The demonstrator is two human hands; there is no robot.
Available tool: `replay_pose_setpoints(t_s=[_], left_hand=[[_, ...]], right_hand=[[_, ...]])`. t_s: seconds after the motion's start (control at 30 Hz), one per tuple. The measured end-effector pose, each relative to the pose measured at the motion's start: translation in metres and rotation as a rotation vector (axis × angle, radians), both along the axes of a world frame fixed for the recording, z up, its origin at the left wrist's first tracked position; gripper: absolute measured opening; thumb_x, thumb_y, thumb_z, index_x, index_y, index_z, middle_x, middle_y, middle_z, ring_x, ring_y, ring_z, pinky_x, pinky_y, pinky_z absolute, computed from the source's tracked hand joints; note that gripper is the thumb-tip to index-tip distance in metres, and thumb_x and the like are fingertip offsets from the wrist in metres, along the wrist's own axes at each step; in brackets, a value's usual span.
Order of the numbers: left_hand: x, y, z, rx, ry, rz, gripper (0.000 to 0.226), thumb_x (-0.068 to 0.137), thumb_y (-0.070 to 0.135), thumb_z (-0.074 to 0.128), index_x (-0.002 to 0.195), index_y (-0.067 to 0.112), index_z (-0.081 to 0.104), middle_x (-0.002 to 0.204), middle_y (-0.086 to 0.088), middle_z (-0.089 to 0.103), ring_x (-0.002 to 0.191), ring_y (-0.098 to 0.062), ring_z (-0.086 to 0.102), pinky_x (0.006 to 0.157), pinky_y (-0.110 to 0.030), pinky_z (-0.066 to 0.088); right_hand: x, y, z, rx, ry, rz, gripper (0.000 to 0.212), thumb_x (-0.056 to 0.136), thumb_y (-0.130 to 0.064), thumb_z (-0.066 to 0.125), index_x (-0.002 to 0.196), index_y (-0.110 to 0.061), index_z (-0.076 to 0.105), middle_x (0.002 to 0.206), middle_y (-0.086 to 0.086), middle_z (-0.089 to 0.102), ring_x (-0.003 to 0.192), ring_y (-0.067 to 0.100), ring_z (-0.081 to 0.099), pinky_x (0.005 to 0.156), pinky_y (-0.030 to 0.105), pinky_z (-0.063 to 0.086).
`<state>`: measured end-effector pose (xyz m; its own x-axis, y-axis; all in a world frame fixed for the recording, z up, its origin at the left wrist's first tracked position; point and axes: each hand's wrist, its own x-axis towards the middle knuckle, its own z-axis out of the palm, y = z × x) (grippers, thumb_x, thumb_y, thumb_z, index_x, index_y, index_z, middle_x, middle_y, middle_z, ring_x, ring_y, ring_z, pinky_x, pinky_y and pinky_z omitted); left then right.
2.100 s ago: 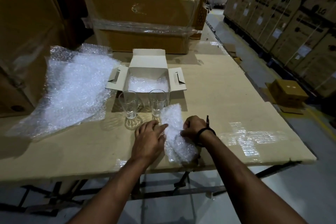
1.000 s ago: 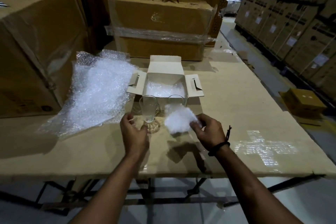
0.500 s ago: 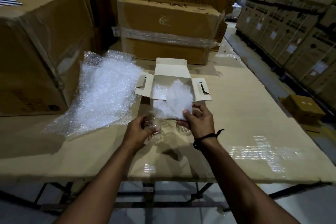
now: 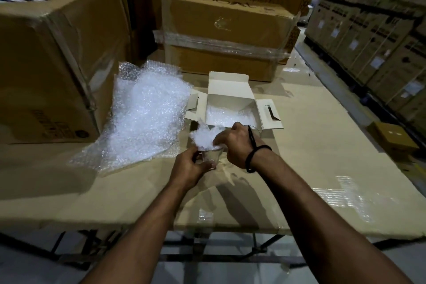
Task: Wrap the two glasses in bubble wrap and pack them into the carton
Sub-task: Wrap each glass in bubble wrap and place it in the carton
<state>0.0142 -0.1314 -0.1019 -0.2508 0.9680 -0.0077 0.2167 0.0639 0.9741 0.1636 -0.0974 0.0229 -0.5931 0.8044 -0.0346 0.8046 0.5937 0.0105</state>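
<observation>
Gripping the glass (image 4: 211, 155) in the curled left hand (image 4: 189, 168) while the right hand (image 4: 235, 143) pinches a bubble wrap piece (image 4: 202, 135) over it, just in front of the open carton (image 4: 230, 90), the person probably does best holding this light, slippery, brittle thing by its base.

White carton (image 4: 228, 90), clear bubble wrap (image 4: 145, 117), brown boxes (image 4: 221, 37), black wristband (image 4: 253, 157)

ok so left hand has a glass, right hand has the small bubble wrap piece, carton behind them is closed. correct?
No, the carton is open, flaps spread, in the head view. The rest holds: the left hand holds a glass, the right hand holds the small bubble wrap piece.
</observation>
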Motion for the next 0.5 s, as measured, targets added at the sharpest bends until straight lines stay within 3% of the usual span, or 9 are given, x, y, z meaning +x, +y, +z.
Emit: replay_pose_setpoints(t_s=[0.1, 0.27, 0.37, 0.43, 0.5], left_hand=[[-0.002, 0.001, -0.003, 0.001, -0.02, -0.026, 0.046, 0.052, 0.034, 0.089, 0.094, 0.039, 0.07, 0.09, 0.003, 0.074, 0.088, -0.022, 0.07, 0.08, -0.05, 0.057], [-0.002, 0.002, -0.002, 0.016, -0.001, -0.048, 0.037, 0.052, 0.04, 0.084, 0.085, 0.038, 0.066, 0.081, 0.007, 0.072, 0.078, -0.014, 0.068, 0.076, -0.049, 0.057], [-0.003, 0.002, -0.003, 0.018, 0.0, -0.07, 0.045, 0.051, 0.045, 0.081, 0.092, 0.031, 0.068, 0.088, 0.004, 0.073, 0.087, -0.018, 0.07, 0.079, -0.049, 0.057], [-0.002, 0.002, -0.001, 0.013, -0.009, -0.074, 0.045, 0.054, 0.04, 0.082, 0.095, 0.029, 0.069, 0.091, 0.005, 0.074, 0.091, -0.017, 0.07, 0.082, -0.047, 0.057], [-0.002, 0.0, 0.002, 0.009, -0.003, -0.099, 0.038, 0.06, 0.028, 0.085, 0.094, 0.025, 0.069, 0.092, 0.006, 0.073, 0.093, -0.015, 0.069, 0.083, -0.039, 0.057]], right_hand=[[-0.011, 0.0, 0.009, -0.139, -0.143, -0.067, 0.053, 0.089, -0.008, 0.042, 0.131, -0.04, 0.051, 0.12, 0.009, 0.05, 0.105, 0.031, 0.049, 0.086, 0.034, 0.044], [-0.02, 0.0, 0.02, -0.274, -0.239, -0.031, 0.052, 0.091, -0.004, 0.038, 0.135, -0.029, 0.051, 0.131, 0.001, 0.057, 0.117, 0.022, 0.051, 0.08, 0.025, 0.035], [-0.015, 0.001, 0.018, -0.043, -0.02, -0.13, 0.047, 0.085, -0.01, 0.049, 0.123, -0.036, 0.058, 0.125, -0.004, 0.062, 0.112, 0.021, 0.055, 0.088, 0.031, 0.041], [-0.014, -0.002, 0.015, 0.135, 0.146, -0.081, 0.055, 0.077, -0.008, 0.054, 0.123, -0.038, 0.055, 0.128, -0.009, 0.06, 0.111, 0.022, 0.052, 0.087, 0.036, 0.039], [-0.016, -0.005, 0.006, 0.133, 0.119, 0.027, 0.061, 0.076, -0.005, 0.052, 0.128, -0.038, 0.052, 0.135, -0.015, 0.052, 0.113, 0.022, 0.046, 0.085, 0.037, 0.037]])
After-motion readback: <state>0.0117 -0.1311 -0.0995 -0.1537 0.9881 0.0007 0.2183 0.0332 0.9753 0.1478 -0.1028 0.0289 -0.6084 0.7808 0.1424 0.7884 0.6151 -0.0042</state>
